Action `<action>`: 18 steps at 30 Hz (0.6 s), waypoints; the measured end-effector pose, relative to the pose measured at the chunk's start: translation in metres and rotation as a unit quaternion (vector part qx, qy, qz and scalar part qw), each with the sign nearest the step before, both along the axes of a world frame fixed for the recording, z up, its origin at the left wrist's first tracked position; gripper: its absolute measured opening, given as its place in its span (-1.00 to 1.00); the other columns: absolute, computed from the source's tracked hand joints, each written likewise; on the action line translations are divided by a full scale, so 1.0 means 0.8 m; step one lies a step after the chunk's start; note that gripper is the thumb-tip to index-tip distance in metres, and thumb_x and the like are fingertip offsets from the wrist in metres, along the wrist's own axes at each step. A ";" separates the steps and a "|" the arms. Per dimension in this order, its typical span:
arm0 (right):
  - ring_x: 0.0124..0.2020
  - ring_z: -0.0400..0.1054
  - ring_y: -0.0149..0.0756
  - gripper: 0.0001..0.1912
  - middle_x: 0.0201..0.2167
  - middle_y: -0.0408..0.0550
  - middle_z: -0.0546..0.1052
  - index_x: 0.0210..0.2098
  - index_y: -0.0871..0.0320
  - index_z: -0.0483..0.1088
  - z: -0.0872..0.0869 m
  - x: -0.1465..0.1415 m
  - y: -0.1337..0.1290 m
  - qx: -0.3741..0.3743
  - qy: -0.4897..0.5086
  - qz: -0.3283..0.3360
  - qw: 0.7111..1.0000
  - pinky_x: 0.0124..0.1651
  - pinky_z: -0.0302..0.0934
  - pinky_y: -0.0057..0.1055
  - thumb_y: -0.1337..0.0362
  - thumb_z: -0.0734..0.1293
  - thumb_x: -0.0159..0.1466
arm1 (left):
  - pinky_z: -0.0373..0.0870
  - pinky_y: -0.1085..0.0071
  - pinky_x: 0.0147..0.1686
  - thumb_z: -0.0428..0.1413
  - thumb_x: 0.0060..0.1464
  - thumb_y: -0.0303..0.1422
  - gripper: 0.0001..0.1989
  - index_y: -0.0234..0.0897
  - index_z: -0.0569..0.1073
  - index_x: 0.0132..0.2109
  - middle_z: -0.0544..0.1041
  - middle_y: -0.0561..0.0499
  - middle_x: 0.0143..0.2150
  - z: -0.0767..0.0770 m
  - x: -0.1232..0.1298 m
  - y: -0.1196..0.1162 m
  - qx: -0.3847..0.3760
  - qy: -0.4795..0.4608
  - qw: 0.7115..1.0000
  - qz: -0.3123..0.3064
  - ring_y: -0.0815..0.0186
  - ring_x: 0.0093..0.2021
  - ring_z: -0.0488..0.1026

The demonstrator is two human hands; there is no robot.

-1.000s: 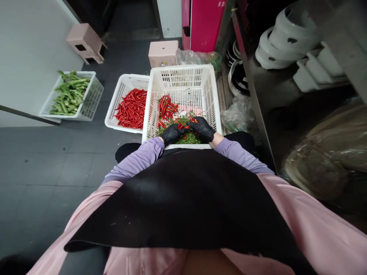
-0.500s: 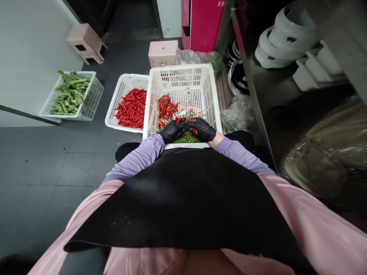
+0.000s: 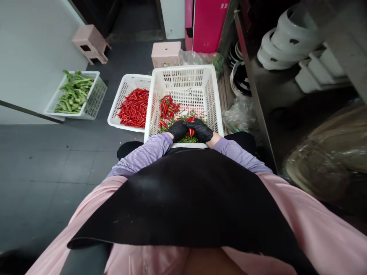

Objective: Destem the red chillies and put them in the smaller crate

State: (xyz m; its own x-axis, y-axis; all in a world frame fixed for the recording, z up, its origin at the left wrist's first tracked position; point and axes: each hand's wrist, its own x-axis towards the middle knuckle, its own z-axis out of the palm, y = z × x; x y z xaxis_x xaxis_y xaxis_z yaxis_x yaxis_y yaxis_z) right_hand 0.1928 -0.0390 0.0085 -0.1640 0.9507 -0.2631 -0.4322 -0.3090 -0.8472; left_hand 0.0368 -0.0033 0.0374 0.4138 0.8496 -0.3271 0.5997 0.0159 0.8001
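Note:
Both my hands wear black gloves and meet over the near end of a large white basket (image 3: pixel 215 95). My right hand (image 3: pixel 202 130) is closed on a few red chilies (image 3: pixel 191 128) that stick out between the two hands. My left hand (image 3: pixel 178 130) is closed beside them, its fingertips touching the right hand; what it pinches is too small to make out. Green stems (image 3: pixel 187 140) lie under my hands. Farther in, at the basket's left side, is a pile of red chilies (image 3: pixel 169 107).
Left of the large basket, a lower white basket (image 3: pixel 113 114) holds many red chilies. Another basket (image 3: pixel 96 95) with green vegetables stands by the wall. Two pink stools (image 3: pixel 166 53) are beyond. A metal shelf (image 3: pixel 262 95) with white pots runs along the right.
My hands have drawn closer together, the left one moving right. The red chilies between them now point downward toward me. The view has shifted slightly.

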 end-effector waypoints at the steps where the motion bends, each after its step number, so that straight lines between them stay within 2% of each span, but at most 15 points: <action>1: -0.15 0.60 -0.07 -0.52 -0.47 -0.17 0.63 -0.40 0.04 0.53 -0.002 -0.002 0.000 0.002 -0.001 -0.011 1.000 0.02 0.49 -0.16 0.05 0.78 -0.10 | 0.40 0.40 -0.30 0.44 0.12 -0.35 -0.79 -0.31 0.58 -0.37 0.54 0.03 -0.48 0.002 0.002 -0.002 -0.014 -0.016 1.000 0.015 0.30 -0.37 0.47; 3: -0.15 0.62 -0.08 -0.55 -0.45 -0.16 0.65 -0.39 0.06 0.55 -0.006 0.001 0.000 -0.001 0.006 -0.029 1.000 0.05 0.49 -0.17 0.05 0.77 -0.08 | 0.40 0.43 -0.33 0.49 0.08 -0.33 -0.77 -0.34 0.63 -0.27 0.57 0.04 -0.44 0.007 0.000 -0.006 -0.073 -0.093 0.992 0.038 0.35 -0.41 0.46; 5: -0.17 0.62 -0.13 -0.60 -0.43 -0.19 0.64 -0.38 0.06 0.54 -0.008 0.010 0.002 -0.018 0.026 -0.035 0.999 0.04 0.50 -0.21 0.09 0.75 -0.03 | 0.36 0.44 -0.41 0.54 0.06 -0.26 -0.68 -0.37 0.65 -0.19 0.56 0.06 -0.46 0.010 -0.009 -0.009 -0.147 -0.178 0.971 0.055 0.39 -0.48 0.42; 8: -0.23 0.59 -0.21 -0.64 -0.47 -0.24 0.57 -0.39 0.04 0.48 -0.009 0.022 0.003 -0.048 0.042 -0.031 0.997 0.00 0.51 -0.27 0.19 0.72 0.08 | 0.32 0.44 -0.48 0.56 0.09 -0.15 -0.59 -0.39 0.68 -0.14 0.54 0.04 -0.51 0.014 -0.025 -0.010 -0.219 -0.244 0.944 0.047 0.39 -0.54 0.42; 10: -0.23 0.59 -0.23 -0.67 -0.46 -0.24 0.57 -0.37 0.04 0.48 -0.008 0.025 0.003 -0.053 0.052 -0.023 0.997 0.02 0.51 -0.29 0.24 0.70 0.12 | 0.33 0.44 -0.49 0.54 0.14 -0.09 -0.58 -0.39 0.68 -0.16 0.54 0.01 -0.54 0.017 -0.032 -0.008 -0.228 -0.236 0.944 0.032 0.36 -0.56 0.44; 13: -0.26 0.55 -0.29 -0.71 -0.40 -0.24 0.60 -0.35 0.06 0.50 -0.007 0.024 0.003 -0.046 0.060 -0.025 0.997 0.02 0.49 -0.31 0.27 0.68 0.14 | 0.35 0.44 -0.49 0.51 0.20 -0.06 -0.57 -0.37 0.63 -0.27 0.56 -0.01 -0.56 0.024 -0.032 -0.006 -0.207 -0.188 0.960 0.014 0.35 -0.57 0.46; 16: -0.27 0.48 -0.30 -0.71 -0.40 -0.24 0.57 -0.35 0.06 0.48 -0.005 0.021 0.002 -0.019 0.038 -0.054 0.998 -0.04 0.45 -0.32 0.25 0.66 0.12 | 0.34 0.45 -0.48 0.47 0.25 -0.12 -0.57 -0.31 0.53 -0.39 0.54 0.02 -0.59 0.031 -0.025 -0.007 -0.179 -0.144 0.973 0.023 0.38 -0.58 0.43; 18: -0.25 0.46 -0.27 -0.70 -0.38 -0.22 0.56 -0.34 0.06 0.49 -0.002 0.019 0.001 0.022 0.000 -0.072 0.997 -0.03 0.44 -0.29 0.20 0.66 0.10 | 0.25 0.46 -0.52 0.43 0.29 -0.20 -0.56 -0.29 0.48 -0.45 0.44 0.08 -0.64 0.032 -0.018 -0.009 -0.157 -0.104 0.981 0.048 0.41 -0.62 0.34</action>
